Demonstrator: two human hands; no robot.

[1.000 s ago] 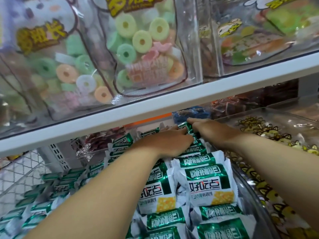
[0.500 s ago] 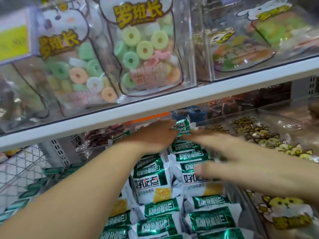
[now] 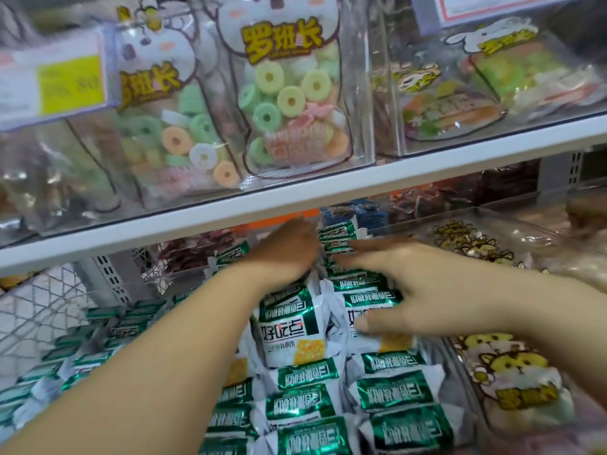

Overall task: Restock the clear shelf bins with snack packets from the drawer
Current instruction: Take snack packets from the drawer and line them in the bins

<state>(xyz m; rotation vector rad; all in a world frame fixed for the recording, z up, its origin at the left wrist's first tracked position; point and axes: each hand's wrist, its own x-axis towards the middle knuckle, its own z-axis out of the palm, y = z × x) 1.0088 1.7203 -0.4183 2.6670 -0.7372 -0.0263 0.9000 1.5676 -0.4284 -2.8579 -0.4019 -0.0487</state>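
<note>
Green and white snack packets (image 3: 297, 328) fill a clear shelf bin (image 3: 460, 366) in two rows under the white shelf. My left hand (image 3: 285, 249) reaches deep to the back of the bin and rests on the rear packets; its fingers are hidden behind the hand. My right hand (image 3: 404, 284) hovers just over the right row with fingers spread and straight, thumb low, holding nothing. An upright packet (image 3: 338, 232) stands at the back between the two hands.
A white shelf edge (image 3: 328, 201) runs close above the hands, with clear bins of ring candy bags (image 3: 289, 103) on it. Yellow cartoon bags (image 3: 512, 369) fill the bin on the right. More green packets (image 3: 82, 353) lie lower left by a wire basket (image 3: 42, 310).
My right hand has pulled back from the rear packets and opened with spread fingers. My left hand has slid further toward the back. The camera has tilted upward.
</note>
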